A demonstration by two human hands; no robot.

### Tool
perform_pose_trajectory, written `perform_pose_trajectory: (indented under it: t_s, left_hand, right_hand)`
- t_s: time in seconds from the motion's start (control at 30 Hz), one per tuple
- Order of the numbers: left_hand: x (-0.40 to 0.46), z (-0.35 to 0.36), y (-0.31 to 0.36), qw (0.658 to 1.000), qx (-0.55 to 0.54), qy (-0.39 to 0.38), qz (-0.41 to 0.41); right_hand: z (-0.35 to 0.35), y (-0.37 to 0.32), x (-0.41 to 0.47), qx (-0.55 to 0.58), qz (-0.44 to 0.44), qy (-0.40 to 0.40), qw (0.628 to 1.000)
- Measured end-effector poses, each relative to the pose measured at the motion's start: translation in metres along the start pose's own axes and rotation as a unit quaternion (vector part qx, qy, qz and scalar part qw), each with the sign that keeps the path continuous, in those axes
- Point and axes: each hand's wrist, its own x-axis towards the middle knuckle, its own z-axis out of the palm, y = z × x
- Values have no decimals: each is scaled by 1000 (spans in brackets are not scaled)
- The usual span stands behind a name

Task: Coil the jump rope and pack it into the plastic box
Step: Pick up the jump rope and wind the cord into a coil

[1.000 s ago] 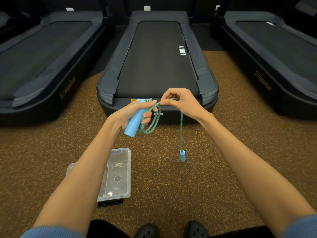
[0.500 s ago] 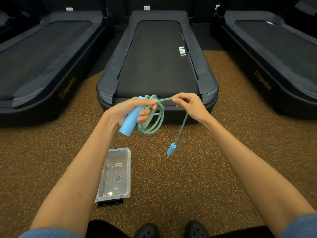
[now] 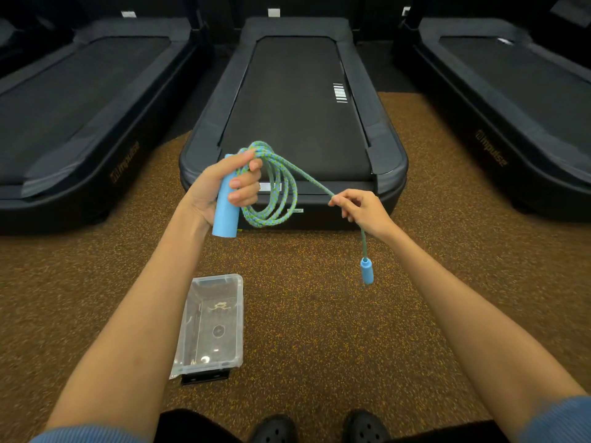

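My left hand (image 3: 220, 190) grips one blue handle (image 3: 225, 219) of the jump rope together with several loops of its green-blue cord (image 3: 275, 206), which hang to the right of the handle. A straight stretch of cord runs from the coil down to my right hand (image 3: 364, 209), which pinches it between thumb and fingers. Below that hand the second blue handle (image 3: 366, 270) dangles in the air. The clear plastic box (image 3: 212, 327) lies open on the carpet under my left forearm, its left side hidden by the arm.
Brown speckled carpet (image 3: 319, 314) covers the floor. A black treadmill deck (image 3: 294, 107) lies straight ahead, with one more treadmill at the left (image 3: 73, 107) and one at the right (image 3: 511, 107). My black shoes (image 3: 319, 430) show at the bottom edge.
My right hand has drawn away from the coil, down and to the right, stretching a length of cord. The dangling handle has swung right. My left hand has risen slightly with the coil.
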Motion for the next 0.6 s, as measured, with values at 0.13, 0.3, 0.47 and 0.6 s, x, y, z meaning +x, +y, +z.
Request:
perform_pose_trajectory:
  t_s: [0.13, 0.3, 0.47, 0.6]
  left_hand:
    - [4, -9, 5, 980, -188, -71, 16]
    - [9, 3, 3, 974, -141, 129, 122]
    - [16, 8, 0, 957, -61, 245, 145]
    - [17, 6, -5, 961, -30, 249, 119]
  right_hand:
    - [8, 6, -4, -10, 23, -33, 999]
    - [22, -5, -7, -55, -2, -91, 994]
    - [25, -24, -4, -76, -23, -139, 987]
    - [20, -42, -3, -70, -29, -177, 981]
